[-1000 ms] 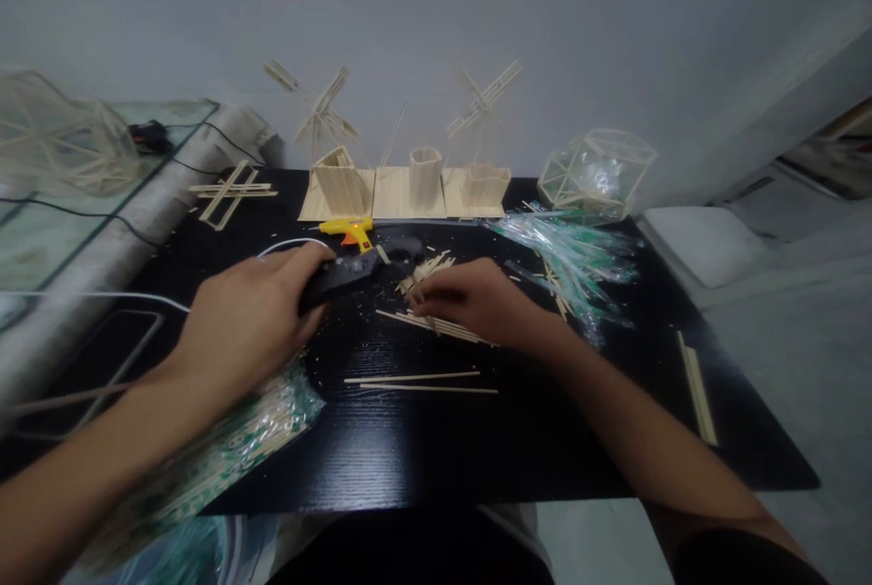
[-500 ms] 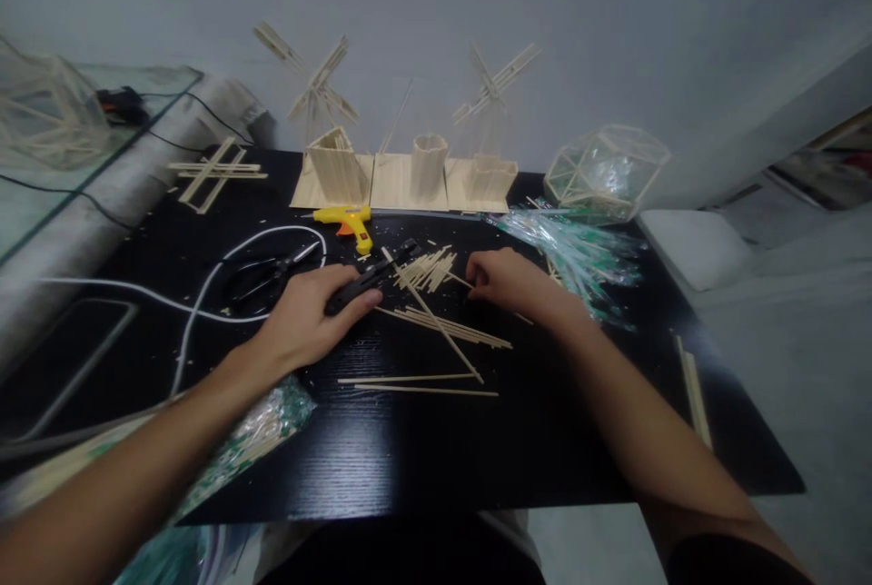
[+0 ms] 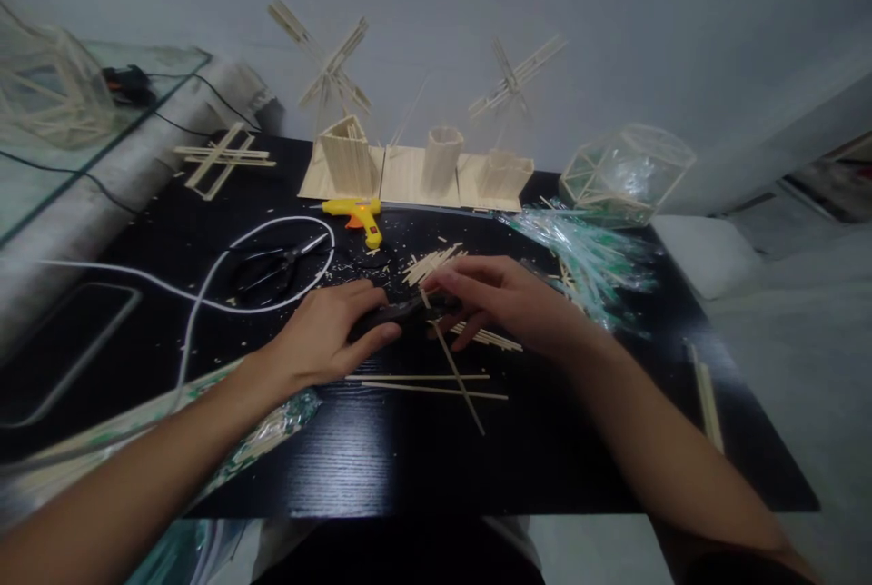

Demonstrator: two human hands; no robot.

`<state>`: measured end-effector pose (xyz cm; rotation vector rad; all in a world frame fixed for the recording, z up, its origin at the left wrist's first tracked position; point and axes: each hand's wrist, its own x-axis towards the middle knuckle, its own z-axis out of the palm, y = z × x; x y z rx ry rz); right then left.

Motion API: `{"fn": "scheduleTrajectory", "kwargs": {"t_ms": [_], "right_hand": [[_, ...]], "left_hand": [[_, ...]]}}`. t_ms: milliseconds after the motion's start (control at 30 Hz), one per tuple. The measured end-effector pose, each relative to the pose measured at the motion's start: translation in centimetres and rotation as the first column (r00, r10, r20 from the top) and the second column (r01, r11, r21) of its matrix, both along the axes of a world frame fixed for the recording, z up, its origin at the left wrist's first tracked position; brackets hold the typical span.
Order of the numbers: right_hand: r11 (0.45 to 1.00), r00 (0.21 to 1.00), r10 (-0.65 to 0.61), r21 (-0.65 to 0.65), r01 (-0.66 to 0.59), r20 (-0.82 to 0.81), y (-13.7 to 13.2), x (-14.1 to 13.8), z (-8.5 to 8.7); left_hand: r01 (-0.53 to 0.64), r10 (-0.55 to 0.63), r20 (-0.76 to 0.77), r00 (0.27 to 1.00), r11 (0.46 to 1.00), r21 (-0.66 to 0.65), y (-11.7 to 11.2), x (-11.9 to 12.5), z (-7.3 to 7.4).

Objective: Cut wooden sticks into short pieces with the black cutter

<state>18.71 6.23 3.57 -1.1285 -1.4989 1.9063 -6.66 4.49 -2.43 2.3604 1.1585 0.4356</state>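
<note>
My left hand [image 3: 333, 335] is closed around a black cutting tool [image 3: 395, 312] that lies low over the black table [image 3: 409, 467]. Just to its right, my right hand [image 3: 510, 303] pinches a long thin wooden stick [image 3: 465, 390]. The stick's upper end meets the tool's tip and its lower end slants toward me. Two more long sticks [image 3: 422, 381] lie flat beneath the hands. A heap of short cut sticks [image 3: 429, 265] sits just behind them.
A yellow glue gun [image 3: 358, 214], black scissors [image 3: 272, 267] and a looping white cable [image 3: 204, 294] lie at the left. Stick windmill models [image 3: 347, 158] stand at the back and a faceted stick frame [image 3: 623, 172] at the back right. Plastic wrappers [image 3: 586, 249] lie at the right and a stick packet [image 3: 265, 435] at the near left.
My right hand moved back left to the tool and now holds the long stick against its tip. My left hand drew the tool a little nearer to me.
</note>
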Motion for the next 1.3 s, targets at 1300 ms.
{"fn": "scheduleTrajectory", "kwargs": {"t_ms": [1300], "right_hand": [[0.941, 0.932, -0.331, -0.014, 0.337, 0.147, 3.6, 1.6, -3.8]], "left_hand": [[-0.275, 0.269, -0.083, 0.959, 0.959, -0.072, 1.5, -0.5, -0.4]]}}
